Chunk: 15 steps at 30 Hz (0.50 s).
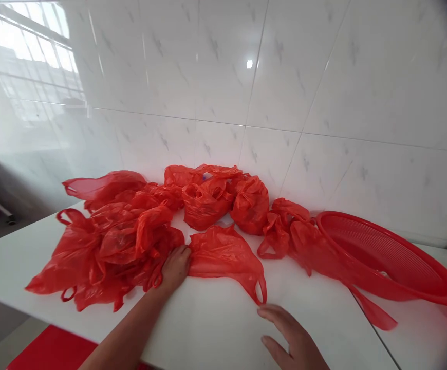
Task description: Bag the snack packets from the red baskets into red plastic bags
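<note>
A flattened red plastic bag point(223, 254) lies on the white table, its handle loop pointing toward me on the right. My left hand point(176, 267) is closed at the bag's left end, the fingertips curled on its edge and the thumb side hidden. The wrist lies beside a large heap of crumpled red plastic bags point(119, 236). Just below the handle loop, my right hand point(291, 334) has its thumb and fingers apart with nothing between them. Its index fingertip is close to the loop; whether it touches I cannot tell.
Filled-looking red bags point(208, 203) stand against the tiled wall point(223, 139). More loose bags point(281, 231) lie by a red plastic basket point(393, 257) at the right, which tilts toward me. A red stool-like surface point(54, 349) shows below the white table point(200, 318) at left.
</note>
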Tool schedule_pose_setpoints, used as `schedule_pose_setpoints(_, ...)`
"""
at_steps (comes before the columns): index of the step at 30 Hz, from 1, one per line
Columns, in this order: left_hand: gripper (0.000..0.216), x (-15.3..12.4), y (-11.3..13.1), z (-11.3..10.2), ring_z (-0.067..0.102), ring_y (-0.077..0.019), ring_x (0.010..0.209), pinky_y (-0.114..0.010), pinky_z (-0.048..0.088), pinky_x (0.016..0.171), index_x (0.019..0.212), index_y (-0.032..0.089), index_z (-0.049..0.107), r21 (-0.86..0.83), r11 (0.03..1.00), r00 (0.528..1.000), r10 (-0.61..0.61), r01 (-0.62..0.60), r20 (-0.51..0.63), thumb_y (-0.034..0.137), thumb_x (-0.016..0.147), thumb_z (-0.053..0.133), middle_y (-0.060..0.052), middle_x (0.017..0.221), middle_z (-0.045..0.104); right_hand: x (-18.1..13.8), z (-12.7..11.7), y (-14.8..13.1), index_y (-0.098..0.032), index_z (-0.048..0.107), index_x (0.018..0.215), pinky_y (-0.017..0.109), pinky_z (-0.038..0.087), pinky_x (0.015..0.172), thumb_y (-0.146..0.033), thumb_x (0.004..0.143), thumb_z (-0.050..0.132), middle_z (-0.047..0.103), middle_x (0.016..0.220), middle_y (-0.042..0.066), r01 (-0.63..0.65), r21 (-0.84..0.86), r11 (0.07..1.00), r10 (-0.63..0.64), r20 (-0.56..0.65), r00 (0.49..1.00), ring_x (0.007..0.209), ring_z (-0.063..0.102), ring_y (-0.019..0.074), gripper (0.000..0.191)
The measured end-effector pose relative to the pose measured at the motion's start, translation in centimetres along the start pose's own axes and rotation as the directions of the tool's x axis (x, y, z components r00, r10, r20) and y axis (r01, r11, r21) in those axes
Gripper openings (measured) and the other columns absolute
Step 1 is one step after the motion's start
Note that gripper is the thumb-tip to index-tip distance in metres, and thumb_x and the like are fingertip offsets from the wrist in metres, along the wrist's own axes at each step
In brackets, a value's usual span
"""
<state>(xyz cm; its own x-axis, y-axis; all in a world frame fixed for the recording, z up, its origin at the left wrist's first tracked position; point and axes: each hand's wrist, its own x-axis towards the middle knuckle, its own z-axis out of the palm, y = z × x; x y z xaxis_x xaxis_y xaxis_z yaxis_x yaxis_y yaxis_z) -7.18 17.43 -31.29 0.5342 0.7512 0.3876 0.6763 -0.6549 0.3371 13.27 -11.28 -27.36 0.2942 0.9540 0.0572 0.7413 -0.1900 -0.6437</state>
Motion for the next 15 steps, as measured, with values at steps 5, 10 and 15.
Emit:
schedule_pose_setpoints(5,0.024,0.1,0.3,-0.1,0.055,-0.0275,0.106,-0.047,0.03,0.103,0.086,0.021,0.061,0.01,0.998,0.997,0.067,-0.066,-0.041,0.018,0.085,0.037,-0.011,0.113,0.063,5.4,0.5,-1.2,-0.028,0.057,0.124,0.045,0.039,0.107,-0.02,0.082,0.054,0.045,0.143,0.006,0.219,-0.345,0.913,-0.264,-0.087,0.961,0.131,0.041,0.0262,0.042)
schedule_pose_setpoints(10,0.013,-1.1,3.1,0.1,0.058,-0.0287,0.105,-0.041,0.04,0.097,0.08,0.024,0.067,-0.391,0.911,0.988,0.088,-0.13,-0.123,0.028,0.079,0.054,-0.009,0.109,0.066,7.5,1.8,0.7,-0.022,0.052,0.13,0.05,0.037,0.104,-0.028,0.08,0.062,0.048,0.138,0.013,0.203,-0.438,0.875,-0.278,-0.114,0.954,0.125,0.044,0.0327,0.052)
schedule_pose_setpoints(15,0.016,-2.9,7.6,-0.9,0.06,-0.0234,0.089,-0.031,0.048,0.078,0.073,0.022,0.063,-0.865,0.459,0.963,-0.254,0.204,0.092,0.037,0.071,0.068,-0.004,0.094,0.066,7.9,1.0,2.1,-0.021,0.053,0.127,0.04,0.048,0.077,-0.036,0.091,0.045,0.067,0.099,0.01,0.037,-0.463,0.885,-0.188,-0.284,0.94,0.09,0.061,0.0259,0.04)
